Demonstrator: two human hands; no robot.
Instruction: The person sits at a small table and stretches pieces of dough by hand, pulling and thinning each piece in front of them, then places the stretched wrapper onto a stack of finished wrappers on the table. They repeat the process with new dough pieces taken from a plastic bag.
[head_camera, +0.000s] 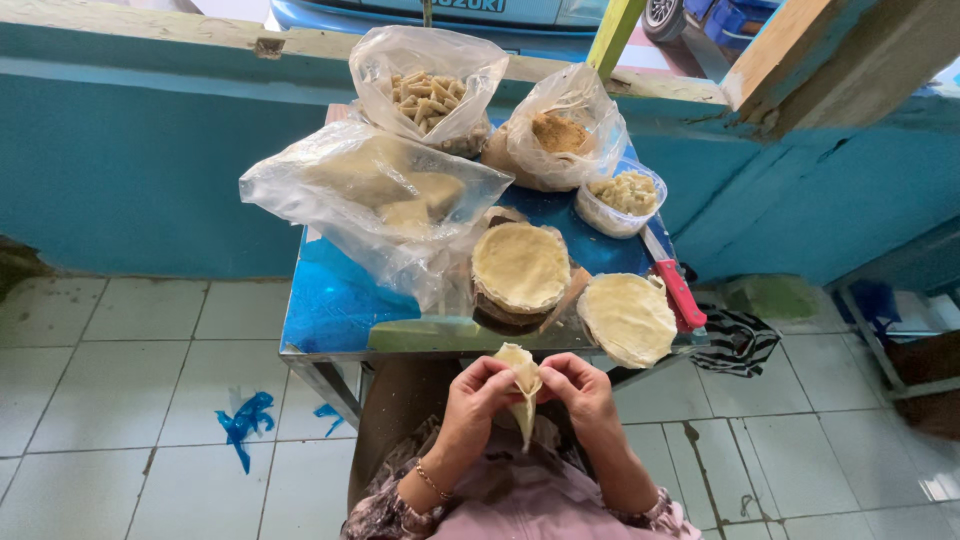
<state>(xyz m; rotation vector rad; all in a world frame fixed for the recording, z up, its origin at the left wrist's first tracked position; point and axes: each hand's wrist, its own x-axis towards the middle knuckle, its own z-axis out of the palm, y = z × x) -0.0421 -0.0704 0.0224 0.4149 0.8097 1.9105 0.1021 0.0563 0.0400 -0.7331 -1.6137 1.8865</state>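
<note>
My left hand and my right hand pinch a folded pale dough wrapper between them, just in front of the near edge of a small blue table. The wrapper hangs down between my fingers. On the table right ahead lies a stack of round wrappers. A single round wrapper overhangs the table's near right corner.
A large clear bag of dough lies at the table's left. Behind stand a bag of short rolls, a bag of brown crumbs and a bowl of filling. A red-handled knife lies at the right edge. A teal wall rises behind.
</note>
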